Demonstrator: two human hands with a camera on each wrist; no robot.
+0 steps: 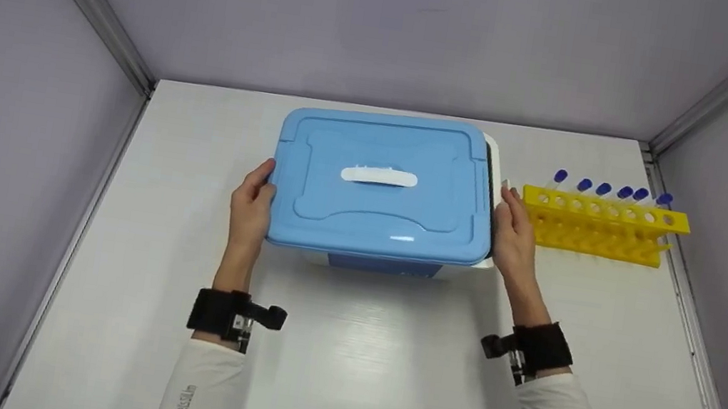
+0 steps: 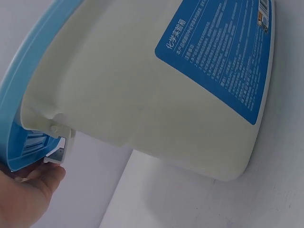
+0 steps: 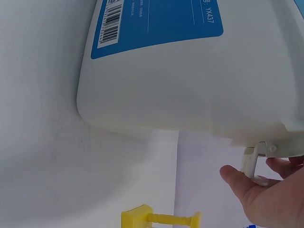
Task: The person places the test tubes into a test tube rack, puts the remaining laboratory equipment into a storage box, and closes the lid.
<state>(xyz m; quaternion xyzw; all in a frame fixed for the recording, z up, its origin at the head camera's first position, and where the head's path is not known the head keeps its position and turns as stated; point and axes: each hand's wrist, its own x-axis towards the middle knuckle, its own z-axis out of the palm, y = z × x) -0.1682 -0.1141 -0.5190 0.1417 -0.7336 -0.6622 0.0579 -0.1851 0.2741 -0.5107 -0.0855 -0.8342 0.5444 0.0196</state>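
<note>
A blue lid point(image 1: 386, 201) with a white handle point(image 1: 379, 176) lies on a white plastic storage box point(image 2: 118, 95). It sits off to the left, and the box's white rim point(image 1: 494, 163) shows along the right side. My left hand point(image 1: 252, 206) holds the lid's left edge, close to a white latch point(image 2: 61, 147) on the box's side. On the right, my right hand point(image 1: 514, 238) has its thumb and fingers around another white latch point(image 3: 250, 161). Some fingertips of both hands are hidden behind the lid edge or latch.
A yellow test tube rack point(image 1: 602, 229) stands close to the right of my right hand. Several tubes with blue caps point(image 1: 604, 189) lean in it. The white table point(image 1: 353, 376) is bounded by grey panels at the back and sides. A blue label point(image 3: 161, 23) covers the box's front.
</note>
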